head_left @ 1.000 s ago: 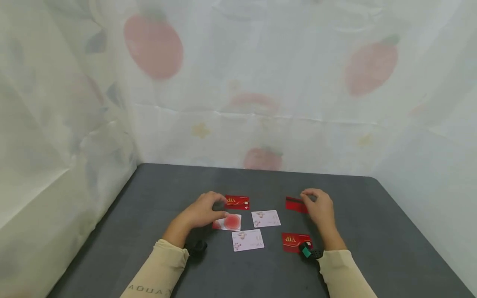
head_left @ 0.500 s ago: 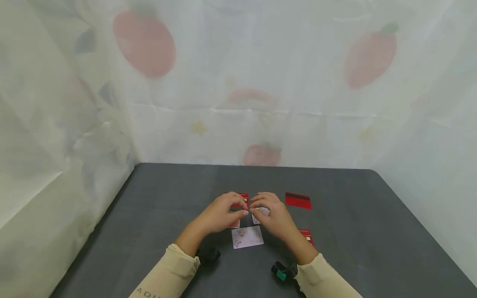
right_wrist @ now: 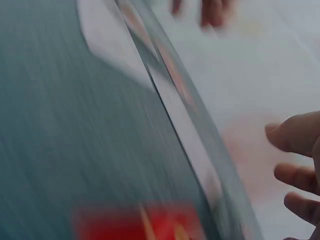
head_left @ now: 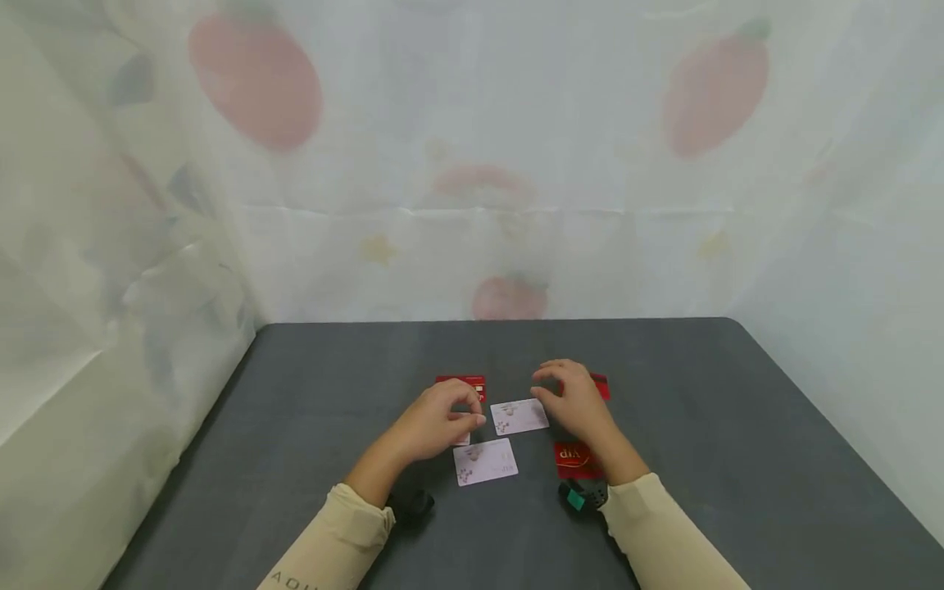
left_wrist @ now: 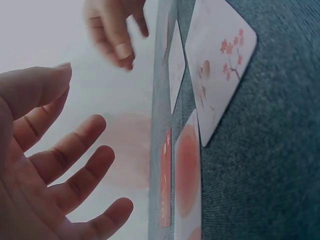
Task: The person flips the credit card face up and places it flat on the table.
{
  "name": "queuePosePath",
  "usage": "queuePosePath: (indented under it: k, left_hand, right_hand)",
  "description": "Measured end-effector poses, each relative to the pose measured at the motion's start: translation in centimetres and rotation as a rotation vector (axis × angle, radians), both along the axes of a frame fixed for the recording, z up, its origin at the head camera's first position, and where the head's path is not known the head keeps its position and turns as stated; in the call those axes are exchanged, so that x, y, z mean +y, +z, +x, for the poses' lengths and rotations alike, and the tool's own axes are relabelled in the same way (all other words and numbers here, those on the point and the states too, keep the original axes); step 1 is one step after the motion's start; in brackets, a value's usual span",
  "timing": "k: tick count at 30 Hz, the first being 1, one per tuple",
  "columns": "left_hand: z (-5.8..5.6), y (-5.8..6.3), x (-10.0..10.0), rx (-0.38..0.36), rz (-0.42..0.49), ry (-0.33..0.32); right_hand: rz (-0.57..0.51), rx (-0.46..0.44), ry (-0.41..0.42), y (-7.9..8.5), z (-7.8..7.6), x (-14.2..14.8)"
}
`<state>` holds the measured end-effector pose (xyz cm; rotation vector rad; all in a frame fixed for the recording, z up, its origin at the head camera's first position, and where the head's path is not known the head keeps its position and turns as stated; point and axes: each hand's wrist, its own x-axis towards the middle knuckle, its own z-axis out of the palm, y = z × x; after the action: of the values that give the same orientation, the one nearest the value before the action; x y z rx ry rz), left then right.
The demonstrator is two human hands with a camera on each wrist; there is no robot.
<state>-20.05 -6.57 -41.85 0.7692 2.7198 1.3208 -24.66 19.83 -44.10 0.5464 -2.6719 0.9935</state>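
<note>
My left hand (head_left: 437, 424) hovers over the left-hand cards, its fingers loosely bent and nothing between them. Under it, mostly hidden in the head view, lies a white card with a red circle (left_wrist: 187, 170). Behind that is a red card (head_left: 463, 382). My right hand (head_left: 578, 403), also holding nothing, is raised between a white flowered card (head_left: 519, 416) and a red card with a dark stripe (head_left: 602, 386), which it partly covers. Closer to me are a second white flowered card (head_left: 486, 462) and a red VIP card (head_left: 574, 460), the latter beside my right wrist.
The cards lie flat on a dark grey table (head_left: 332, 377). A pale curtain with fruit prints (head_left: 413, 164) hangs behind the table and along its sides. Black bands are on both wrists; the right one (head_left: 578, 496) bears a green patch.
My right hand went left from the striped red card until it was close to my left hand, then moved back right. My left hand shifted slightly right. The cards stay about where they were.
</note>
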Motion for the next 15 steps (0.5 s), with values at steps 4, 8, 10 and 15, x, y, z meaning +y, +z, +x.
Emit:
queuePosePath:
  k: [4,8,10,15]
  left_hand:
    - [0.2,-0.3,-0.4,-0.014,-0.004,-0.001]
    - [0.4,-0.5,-0.8,-0.024,-0.021,0.004]
    - [0.5,-0.6,-1.0,-0.022,-0.035,0.01]
    - [0.4,-0.5,-1.3,-0.011,-0.065,0.029]
  right_hand:
    - [0.094,-0.125,-0.132,-0.8,-1.3,3.5]
    - [0.235,-0.213,-0.189,-1.3,-1.6,5.7]
    - [0.255,-0.226,-0.19,-1.4,-1.7,6.1]
    - [0.199,-0.231,-0.192,-1.0,-1.9,5.6]
